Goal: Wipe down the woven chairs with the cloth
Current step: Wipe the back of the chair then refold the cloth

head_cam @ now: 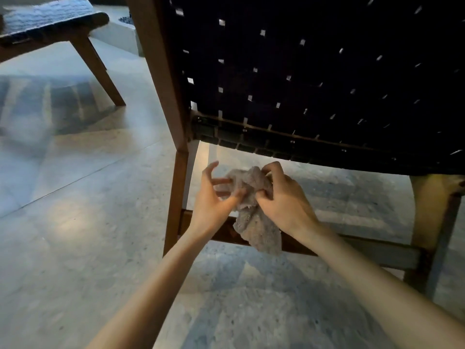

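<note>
1. The right hand point(284, 197) has its fingers curled tight round the bunched top of the grey cloth point(254, 222).
2. The left hand point(214, 195) is more spread out. Its thumb and two fingers pinch the cloth's left side, and its top finger curls free.
3. The cloth sits between both hands, and its loose end hangs down below them (it touches nothing else).
4. The cloth is held in the air just under the dark woven chair point(314, 84), beside its wooden leg point(178, 187) and in front of the low crossbar point(302, 244).
5. A second woven chair point(50, 18) stands far off to the left on the tiled floor point(75, 197).
</note>
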